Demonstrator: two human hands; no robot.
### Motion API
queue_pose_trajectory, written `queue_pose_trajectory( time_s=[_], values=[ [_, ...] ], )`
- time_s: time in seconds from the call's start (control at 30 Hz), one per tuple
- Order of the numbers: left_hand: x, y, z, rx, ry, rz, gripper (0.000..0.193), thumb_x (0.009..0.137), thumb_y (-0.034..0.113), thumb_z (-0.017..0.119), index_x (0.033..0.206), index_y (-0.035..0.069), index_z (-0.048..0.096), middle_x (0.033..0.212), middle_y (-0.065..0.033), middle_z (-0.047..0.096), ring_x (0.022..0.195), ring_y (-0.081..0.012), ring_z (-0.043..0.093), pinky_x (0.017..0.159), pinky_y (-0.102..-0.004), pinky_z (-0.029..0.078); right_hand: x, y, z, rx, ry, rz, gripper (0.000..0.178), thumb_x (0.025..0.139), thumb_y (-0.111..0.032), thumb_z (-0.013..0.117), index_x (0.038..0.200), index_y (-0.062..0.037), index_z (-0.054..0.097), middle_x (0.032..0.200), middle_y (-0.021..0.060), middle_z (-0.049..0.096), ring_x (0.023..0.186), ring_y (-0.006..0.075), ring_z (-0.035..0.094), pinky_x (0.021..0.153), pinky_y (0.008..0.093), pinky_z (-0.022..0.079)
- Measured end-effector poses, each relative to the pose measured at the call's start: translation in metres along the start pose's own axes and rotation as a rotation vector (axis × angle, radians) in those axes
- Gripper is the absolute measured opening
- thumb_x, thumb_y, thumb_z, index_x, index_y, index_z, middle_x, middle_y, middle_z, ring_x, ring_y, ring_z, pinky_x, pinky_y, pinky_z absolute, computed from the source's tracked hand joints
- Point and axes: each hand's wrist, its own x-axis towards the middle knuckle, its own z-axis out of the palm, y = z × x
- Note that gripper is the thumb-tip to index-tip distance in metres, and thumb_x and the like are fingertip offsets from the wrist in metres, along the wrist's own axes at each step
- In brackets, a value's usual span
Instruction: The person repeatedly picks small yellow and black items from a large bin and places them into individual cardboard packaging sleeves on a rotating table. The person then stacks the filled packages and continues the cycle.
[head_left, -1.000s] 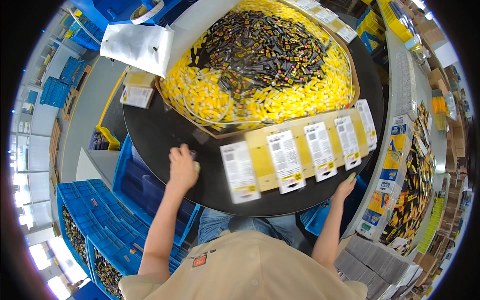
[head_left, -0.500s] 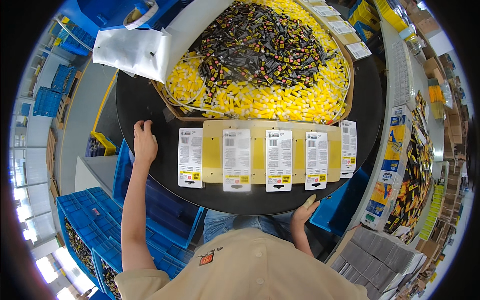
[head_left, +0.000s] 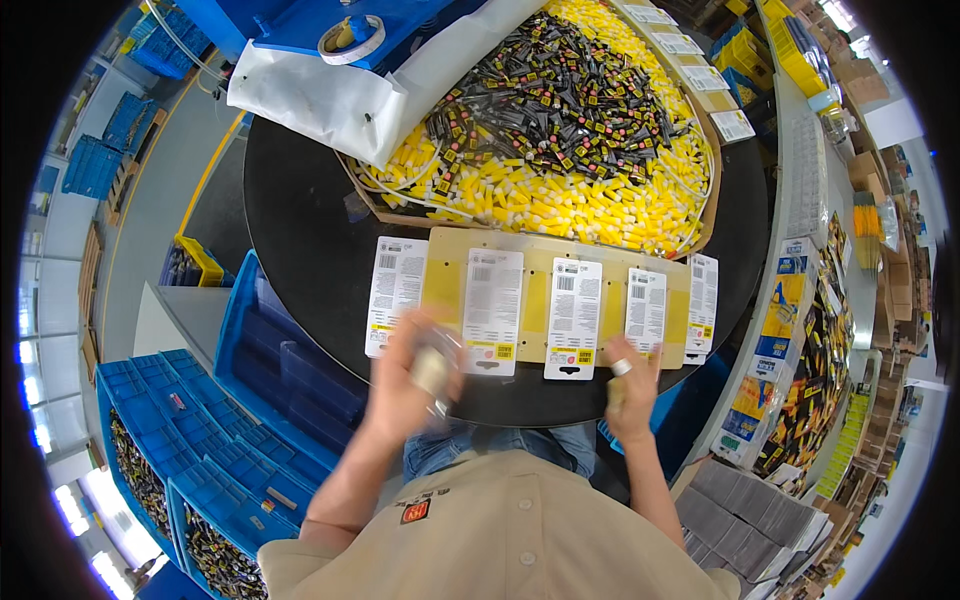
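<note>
White cards (head_left: 573,325) overhang yellow board (head_left: 537,300) near table rim (head_left: 520,418).

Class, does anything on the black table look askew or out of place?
Yes, slightly: the leftmost white packaging card sits askew, mostly beyond the left edge of the yellow board, whereas the middle three packaging cards lie across it.

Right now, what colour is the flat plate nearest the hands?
The plate is yellow, paler in places; it shows best in the head view.
</note>
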Motion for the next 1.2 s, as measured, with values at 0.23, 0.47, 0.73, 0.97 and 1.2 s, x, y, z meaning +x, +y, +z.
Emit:
queue_pose_trajectory(
  time_s=[0.23,0.47,0.73,0.97,1.2],
  values=[
    [-0.049,-0.032,0.04,-0.175,-0.133,-0.467,0.05,0.082,-0.011,0.04,0.127,0.008,0.047,0.095,-0.0075,0.054,0.076,-0.0134,0.058,0.067,-0.0281,0.052,0.006,0.017,-0.015,-0.034,0.018,0.024,0.068,0.074,-0.003,0.064,0.137,-0.0066,0.04,0.145,0.0201,0.03,0.131,0.0389,0.034,0.108,0.0497,0.028],
    [-0.069,-0.03,0.029,-0.124,-0.226,-0.256,0.038,0.086,-0.006,0.047,0.122,0.005,0.048,0.099,-0.0077,0.054,0.083,-0.0154,0.061,0.073,-0.0303,0.053,0.001,-0.015,0.005,0.144,0.075,-0.154,0.049,0.078,-0.006,0.062,0.126,-0.003,0.054,0.129,0.0151,0.053,0.124,0.0354,0.045,0.105,0.042,0.035],
    [-0.07,-0.011,0.026,0.186,-0.288,-0.355,0.034,0.088,-0.001,0.056,0.118,0.006,0.043,0.099,-0.0091,0.059,0.088,-0.0169,0.062,0.082,-0.0329,0.051,0.055,-0.075,0.045,0.257,0.271,-0.487,0.027,0.078,-0.012,0.063,0.104,-0.0144,0.067,0.136,0.005,0.047,0.128,0.0288,0.04,0.106,0.0429,0.033],
    [-0.059,-0.001,0.026,0.211,-0.45,-0.498,0.04,0.09,0.01,0.056,0.124,0.005,0.034,0.096,-0.012,0.064,0.093,-0.018,0.061,0.087,-0.0346,0.048,0.081,-0.01,0.043,0.344,0.488,-0.202,0.027,0.081,-0.005,0.058,0.107,-0.0006,0.063,0.1,0.0134,0.065,0.09,0.0295,0.06,0.081,0.0388,0.048],
    [-0.008,-0.015,0.067,0.36,-0.521,-0.261,0.046,0.083,0.0,0.055,0.124,0.007,0.035,0.097,-0.0115,0.064,0.093,-0.0177,0.061,0.084,-0.0332,0.049,0.021,0.127,-0.107,0.814,1.853,0.714,0.041,0.091,-0.029,0.057,0.105,0.0093,0.056,0.105,0.0183,0.061,0.092,0.0251,0.061,0.073,0.0359,0.052]
  ],
)
